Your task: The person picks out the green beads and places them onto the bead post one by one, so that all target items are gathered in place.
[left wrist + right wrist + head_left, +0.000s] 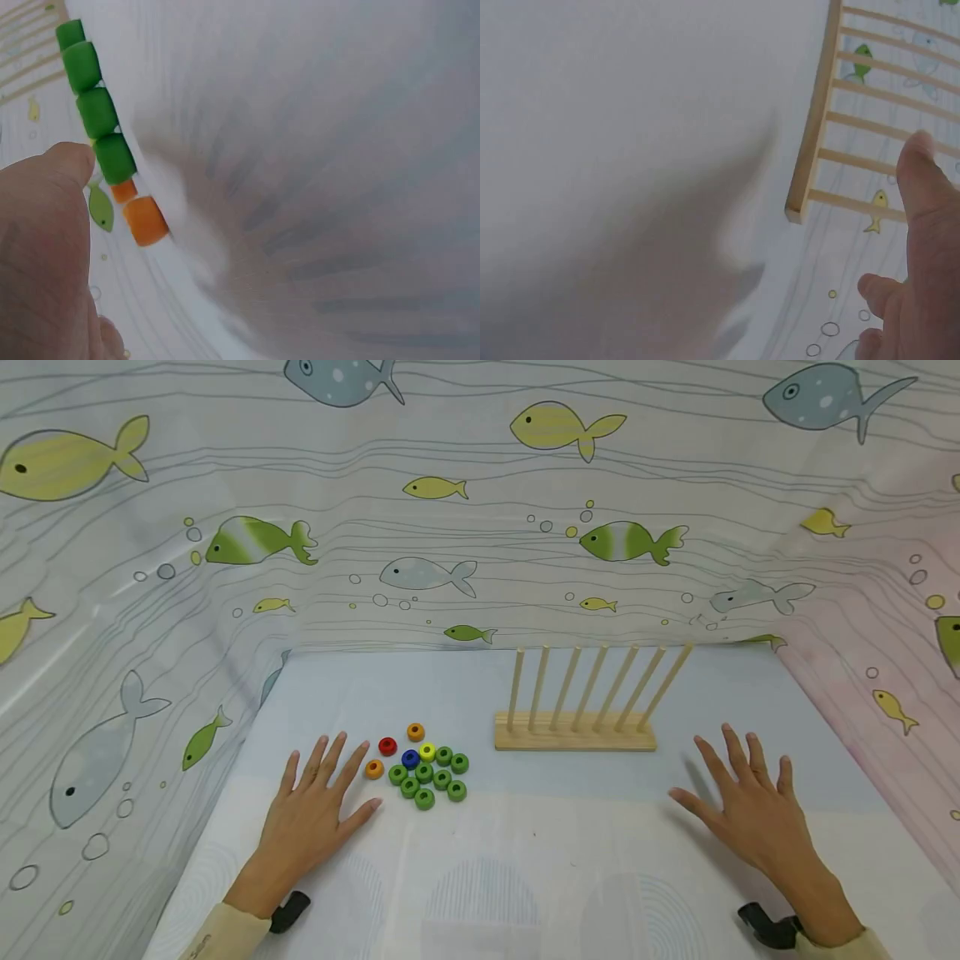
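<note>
My left hand (pixel 313 814) is spread palm down at the left of the table, fingers straight, holding nothing. Just to its right lies a loose cluster of round beads with holes: several green beads (pixel 423 772), orange beads (pixel 416 732), a red bead (pixel 387 746), a blue bead (pixel 410 759) and a yellow bead (pixel 427 752). On the right side, my right hand (pixel 757 814) is also spread with straight fingers and nothing in it. Left of it and farther back stands a wooden rack (pixel 575 742) with several upright bare pegs. In the left wrist view, green beads (pixel 97 112) show beyond the thumb.
The white table (pixel 517 835) has pale arch patterns near its front. Behind it and along both sides rises a sheet (pixel 480 527) printed with fish and wavy lines. Each wrist wears a black strap mount (pixel 290 912).
</note>
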`<state>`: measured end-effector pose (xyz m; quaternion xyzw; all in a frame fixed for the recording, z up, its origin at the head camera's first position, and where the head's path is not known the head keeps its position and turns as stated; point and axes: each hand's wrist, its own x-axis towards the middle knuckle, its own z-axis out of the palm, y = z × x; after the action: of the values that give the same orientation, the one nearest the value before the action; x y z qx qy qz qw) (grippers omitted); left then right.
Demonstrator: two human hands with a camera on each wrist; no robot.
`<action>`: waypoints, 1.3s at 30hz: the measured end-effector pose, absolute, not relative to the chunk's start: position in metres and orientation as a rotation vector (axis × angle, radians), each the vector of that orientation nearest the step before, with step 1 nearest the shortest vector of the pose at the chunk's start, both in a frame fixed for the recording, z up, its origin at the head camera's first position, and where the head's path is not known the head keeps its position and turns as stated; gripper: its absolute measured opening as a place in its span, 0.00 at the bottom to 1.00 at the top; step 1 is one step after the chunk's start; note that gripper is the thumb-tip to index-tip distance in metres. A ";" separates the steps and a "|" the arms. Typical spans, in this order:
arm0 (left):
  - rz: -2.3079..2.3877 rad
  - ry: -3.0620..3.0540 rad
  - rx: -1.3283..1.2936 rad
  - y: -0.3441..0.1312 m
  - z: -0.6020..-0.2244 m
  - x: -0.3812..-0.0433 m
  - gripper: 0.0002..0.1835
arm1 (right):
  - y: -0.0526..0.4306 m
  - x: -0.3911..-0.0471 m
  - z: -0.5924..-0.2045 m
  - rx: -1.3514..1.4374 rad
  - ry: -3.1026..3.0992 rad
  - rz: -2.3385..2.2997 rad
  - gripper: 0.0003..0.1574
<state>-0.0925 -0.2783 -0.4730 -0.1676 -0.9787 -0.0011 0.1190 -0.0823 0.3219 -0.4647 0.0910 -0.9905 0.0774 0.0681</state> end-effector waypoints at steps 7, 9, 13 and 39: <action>-0.221 -2.988 -0.513 -0.270 -0.473 -0.095 0.48 | 0.320 -0.087 -0.459 0.231 -3.013 0.584 0.50; -0.293 -3.000 -0.537 -0.267 -0.472 -0.097 0.49 | 0.319 -0.088 -0.458 0.225 -2.976 0.659 0.45; -0.477 -2.993 -0.547 -0.263 -0.472 -0.100 0.48 | 0.317 -0.092 -0.457 0.205 -2.860 0.809 0.37; -0.953 -2.676 -0.426 -0.249 -0.476 -0.101 0.21 | 0.311 -0.121 -0.473 0.030 -2.768 1.473 0.35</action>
<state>-0.1014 -0.2492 -0.4761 -0.1468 -0.9233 -0.3287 0.1342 -0.1214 0.3114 -0.4731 0.0094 -0.8828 0.4697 0.0029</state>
